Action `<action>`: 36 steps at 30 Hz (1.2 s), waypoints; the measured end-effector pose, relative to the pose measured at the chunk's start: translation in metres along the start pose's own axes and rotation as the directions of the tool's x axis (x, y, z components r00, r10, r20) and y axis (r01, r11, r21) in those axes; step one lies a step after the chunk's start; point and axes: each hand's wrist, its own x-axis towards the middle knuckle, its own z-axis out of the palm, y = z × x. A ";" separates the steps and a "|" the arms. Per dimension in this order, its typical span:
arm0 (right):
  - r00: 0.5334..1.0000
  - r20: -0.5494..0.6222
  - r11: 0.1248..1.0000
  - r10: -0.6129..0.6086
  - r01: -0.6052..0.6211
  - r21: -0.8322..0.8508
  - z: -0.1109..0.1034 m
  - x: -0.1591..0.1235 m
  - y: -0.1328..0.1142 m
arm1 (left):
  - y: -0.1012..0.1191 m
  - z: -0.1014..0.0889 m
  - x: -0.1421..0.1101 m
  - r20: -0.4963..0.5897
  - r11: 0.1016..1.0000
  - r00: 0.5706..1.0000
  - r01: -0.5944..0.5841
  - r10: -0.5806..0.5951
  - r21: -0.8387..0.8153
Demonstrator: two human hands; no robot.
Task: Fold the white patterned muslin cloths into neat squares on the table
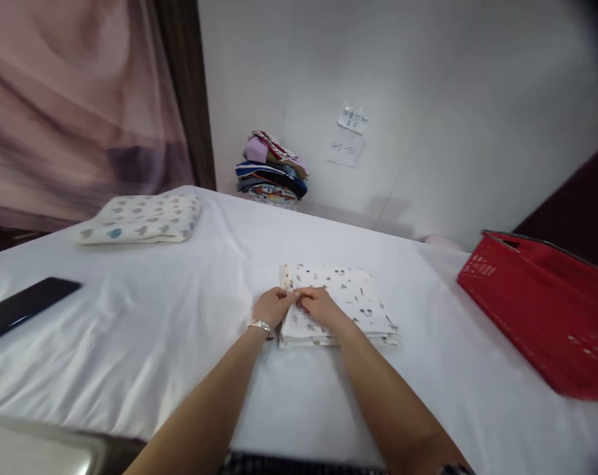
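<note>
A folded white cloth with a small scattered print lies on the white-covered table in front of me. At its left edge, where a strip with a denser print shows, my left hand has its fingers closed on the fabric. A bracelet circles that wrist. My right hand rests over the left part of the cloth, its thumb and fingers pinched together on the fabric close to the left fingertips. The fingertips of both hands nearly meet, and the exact bit of cloth between them is partly hidden.
Another folded cloth with a leaf-like print lies at the far left. A black flat object is at the left edge. To the right stands a red plastic basket. Beyond the table, a stack of folded fabrics sits by the wall.
</note>
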 end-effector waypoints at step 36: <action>0.996 -0.092 0.638 0.004 -0.074 -0.766 -0.014 0.038 0.000 | -0.002 0.003 0.003 0.051 0.998 0.999 0.017 -0.020 0.055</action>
